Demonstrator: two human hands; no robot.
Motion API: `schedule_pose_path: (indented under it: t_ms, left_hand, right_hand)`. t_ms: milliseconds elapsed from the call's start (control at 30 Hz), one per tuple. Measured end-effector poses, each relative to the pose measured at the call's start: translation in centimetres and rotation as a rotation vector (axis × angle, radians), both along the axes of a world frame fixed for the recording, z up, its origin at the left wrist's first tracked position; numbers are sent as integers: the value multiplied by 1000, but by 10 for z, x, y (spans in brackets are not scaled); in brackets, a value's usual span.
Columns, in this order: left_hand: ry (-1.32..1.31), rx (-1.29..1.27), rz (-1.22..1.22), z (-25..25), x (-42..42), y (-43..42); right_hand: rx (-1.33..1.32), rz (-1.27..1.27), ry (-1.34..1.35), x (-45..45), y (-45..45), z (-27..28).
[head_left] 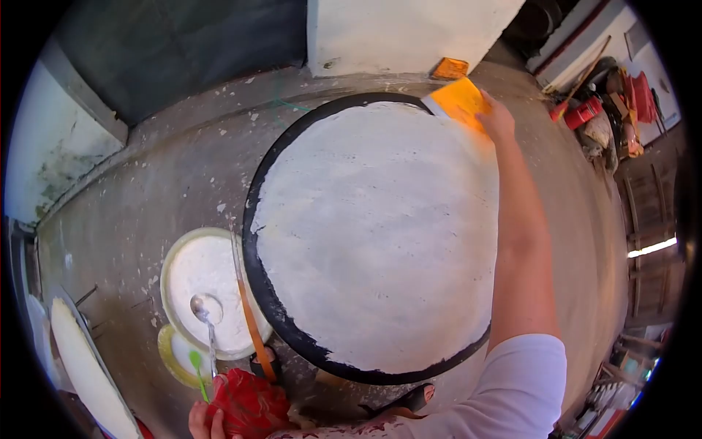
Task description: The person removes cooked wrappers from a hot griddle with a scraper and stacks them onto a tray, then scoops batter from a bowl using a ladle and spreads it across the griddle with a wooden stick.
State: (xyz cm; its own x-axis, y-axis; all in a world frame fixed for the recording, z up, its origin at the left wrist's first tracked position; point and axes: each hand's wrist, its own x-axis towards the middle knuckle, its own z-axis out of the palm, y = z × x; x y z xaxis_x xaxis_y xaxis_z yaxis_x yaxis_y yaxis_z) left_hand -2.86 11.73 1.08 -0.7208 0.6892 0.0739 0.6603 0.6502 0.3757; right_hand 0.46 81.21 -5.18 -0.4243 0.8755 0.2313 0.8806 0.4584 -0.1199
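A round black griddle (252, 186) fills the middle, with a thin white layer of batter (373, 234) spread over nearly all of it. At its far right rim my right hand (499, 117) grips an orange scraper (462, 101), its pale edge meeting the rim. At the bottom left, my left hand (208, 421) has its fingers bent against a crinkled red plastic bag (251, 404); what the bag contains is hidden. Left of the griddle stands a bowl of white batter (191, 271) with a metal ladle (200, 307) in it. A long wooden-handled spatula (251, 314) lies across the bowl's right side.
A smaller yellow bowl (167, 351) with a green spoon (196, 360) sits beside the batter bowl. An orange block (450, 69) lies by the white wall (395, 36). At lower left is a long white-topped board (84, 366). Red items (585, 113) are piled far right.
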Motion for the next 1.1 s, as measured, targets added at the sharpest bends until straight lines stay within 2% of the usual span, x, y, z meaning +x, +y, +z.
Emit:
schedule_pose_path:
  t_ms: [100, 200, 333, 400, 467, 533, 633, 667, 700, 733, 767, 800, 833, 900, 967, 1000, 1033, 1067, 1100]
  left_hand:
    - [13, -23, 15, -2, -1, 0]
    - [12, -10, 32, -3, -2, 0]
    - [16, 20, 38, -2, 0, -2]
    - [14, 6, 56, 1, 4, -4]
    - [-7, 40, 67, 4, 5, -6]
    - [0, 43, 62, 5, 7, -13]
    - [3, 63, 51, 6, 10, -28]
    - [-1, 81, 46, 6, 11, -33]
    - [0, 77, 41, 7, 14, -40]
    - [-2, 95, 40, 6, 15, -46]
    - [-3, 115, 38, 6, 17, -52]
    - [-11, 116, 38, 8, 20, -58]
    - [-3, 127, 26, 9, 22, -63]
    - [-15, 131, 48, 11, 27, -72]
    - [-7, 148, 44, 3, 32, -88]
    - [-6, 159, 62, -2, 34, -94]
    - [-9, 166, 31, -6, 34, -97]
    - [-13, 228, 62, -10, 35, -100]
    - [-14, 290, 97, -12, 36, -103]
  right_hand:
    - [56, 327, 107, -67, -6, -9]
    - [-38, 587, 141, -145, -33, -11]
    - [-214, 984, 192, -226, -123, -9]
    - [-305, 1206, 130, -254, -172, -16]
    - [-390, 1372, -28, -249, -251, 3]
    - [-403, 1719, -30, -239, -309, -8]
    - [-380, 1842, -17, -172, -400, 17]
    - [-397, 1825, -169, -144, -427, 26]
    - [-281, 1946, -415, -114, -447, 42]
    - [-317, 2011, -361, -80, -464, 31]
    - [-185, 2121, -267, -49, -474, 34]
    - [-180, 2085, -103, -21, -479, 36]
    - [-163, 2074, -108, -5, -475, 43]
    - [-423, 1746, -42, 30, -470, 57]
    - [-576, 1284, 26, 61, -447, 66]
    - [-521, 1001, 137, 82, -433, 59]
    - [-613, 581, 37, 99, -418, 66]
    - [-442, 401, 404, 128, -396, 31]
    - [-429, 265, 640, 150, -371, 26]
